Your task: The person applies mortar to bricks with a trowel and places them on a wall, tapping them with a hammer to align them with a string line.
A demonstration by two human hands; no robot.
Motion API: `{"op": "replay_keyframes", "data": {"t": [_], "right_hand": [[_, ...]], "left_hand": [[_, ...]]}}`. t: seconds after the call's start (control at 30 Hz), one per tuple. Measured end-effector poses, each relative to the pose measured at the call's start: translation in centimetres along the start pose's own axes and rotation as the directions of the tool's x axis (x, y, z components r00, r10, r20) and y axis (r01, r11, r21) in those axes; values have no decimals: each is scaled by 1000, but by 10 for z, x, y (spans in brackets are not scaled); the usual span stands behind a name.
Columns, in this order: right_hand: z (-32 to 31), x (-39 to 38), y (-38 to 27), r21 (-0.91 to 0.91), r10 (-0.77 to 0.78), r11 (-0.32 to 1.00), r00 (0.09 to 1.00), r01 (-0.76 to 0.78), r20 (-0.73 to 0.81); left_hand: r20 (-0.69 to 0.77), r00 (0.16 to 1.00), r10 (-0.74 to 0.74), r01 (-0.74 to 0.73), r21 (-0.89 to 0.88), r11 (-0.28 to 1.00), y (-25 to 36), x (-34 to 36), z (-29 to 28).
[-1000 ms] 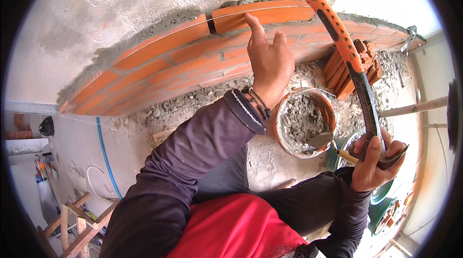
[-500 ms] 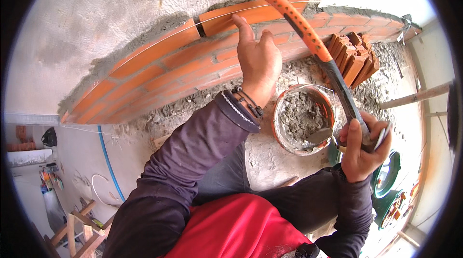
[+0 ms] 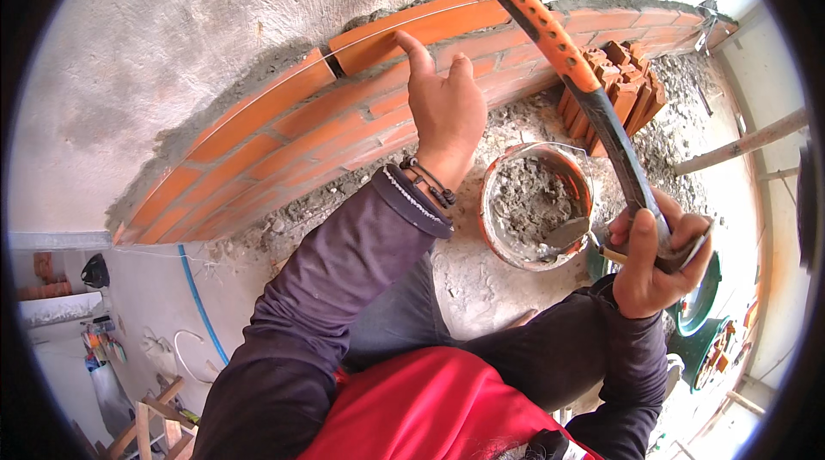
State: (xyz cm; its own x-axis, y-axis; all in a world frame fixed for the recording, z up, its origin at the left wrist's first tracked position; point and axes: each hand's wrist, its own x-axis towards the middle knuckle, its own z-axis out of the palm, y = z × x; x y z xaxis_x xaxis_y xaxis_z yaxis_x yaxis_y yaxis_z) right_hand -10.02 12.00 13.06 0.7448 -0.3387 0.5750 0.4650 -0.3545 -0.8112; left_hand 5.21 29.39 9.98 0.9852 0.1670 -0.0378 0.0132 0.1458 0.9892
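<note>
brick [image 3: 455, 22] on wall [image 3: 318, 119] — bucket [image 3: 488, 218] before it, stacked bricks [image 3: 634, 101] farther right

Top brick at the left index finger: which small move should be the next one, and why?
Perhaps a light tap on the brick with the orange-handled tool: the right hand grips it near its head, its far end reaches toward the brick wall, and the left hand has its index finger at the brick's face.

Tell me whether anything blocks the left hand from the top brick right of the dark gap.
Nothing visible does: a finger of the left hand appears to touch the top brick. The orange-and-black tool only overlaps that brick's right end in view.
</note>
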Motion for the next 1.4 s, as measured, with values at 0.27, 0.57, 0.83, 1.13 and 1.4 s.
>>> {"op": "replay_keyframes", "data": {"t": [0.27,0.57,0.83,1.13,1.4], "right_hand": [[-10,-7,16,-269,-14,961,980,69,200],[-12,-5,18,-282,-92,946,968,158,232],[0,-4,12,-139,-41,988,983,66,177],[0,-5,12,-134,-9,990,988,30,154],[1,2,-1,-28,82,996,996,-81,31]], "left_hand": [[24,999,-49,50,-86,995,8,-2,1],[-44,999,17,-19,-49,999,-3,4,2],[-73,991,116,-114,26,993,-13,9,0],[-74,985,157,-155,28,987,-17,11,2],[-68,912,404,-370,285,884,-15,9,-11]]}}
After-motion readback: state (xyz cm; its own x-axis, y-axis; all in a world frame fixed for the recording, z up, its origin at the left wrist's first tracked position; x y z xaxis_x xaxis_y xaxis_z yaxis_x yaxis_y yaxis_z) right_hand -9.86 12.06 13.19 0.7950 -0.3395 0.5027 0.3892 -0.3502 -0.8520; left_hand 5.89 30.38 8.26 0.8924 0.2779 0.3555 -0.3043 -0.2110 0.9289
